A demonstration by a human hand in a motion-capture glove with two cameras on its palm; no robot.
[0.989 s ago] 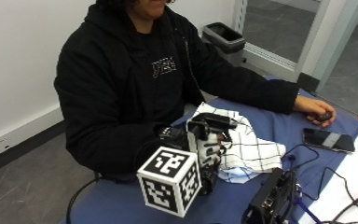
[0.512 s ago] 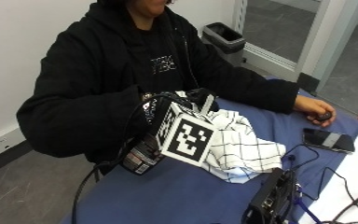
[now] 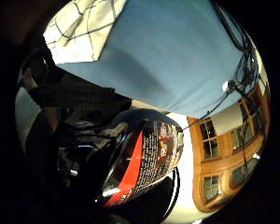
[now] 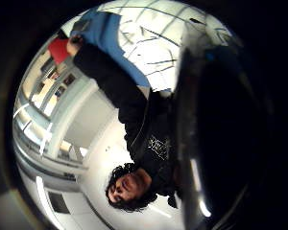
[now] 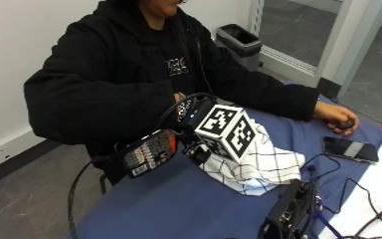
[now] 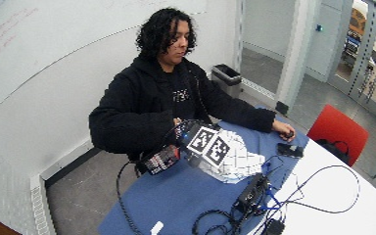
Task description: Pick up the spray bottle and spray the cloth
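Note:
In the outside view my gloved right hand [image 5: 190,115] grips the black spray bottle [image 5: 150,153] with its red and white label. The bottle is off the table and tipped almost flat. Its base points away from the white, black-checked cloth [image 5: 260,167], and its head end is hidden behind the hand. The cloth lies crumpled on the blue table [image 5: 178,209] right beside the hand. In the little finger side palm view the bottle [image 3: 149,158] sits close to the palm, with the cloth [image 3: 81,28] beyond it. The bottle's dark body [image 4: 221,134] fills one side of the thumb side palm view.
The person's bare left hand [image 5: 335,115] rests at the table's far end near a phone [image 5: 350,149]. A black box [image 5: 290,214] with cables lies next to the cloth. A bin [image 5: 240,40] stands on the floor behind, and a red chair [image 6: 335,132] beside the table.
One second ago the bottle stood upright beside the cloth under my hand. It has since been lifted and tipped on its side, with the hand now over the cloth's edge.

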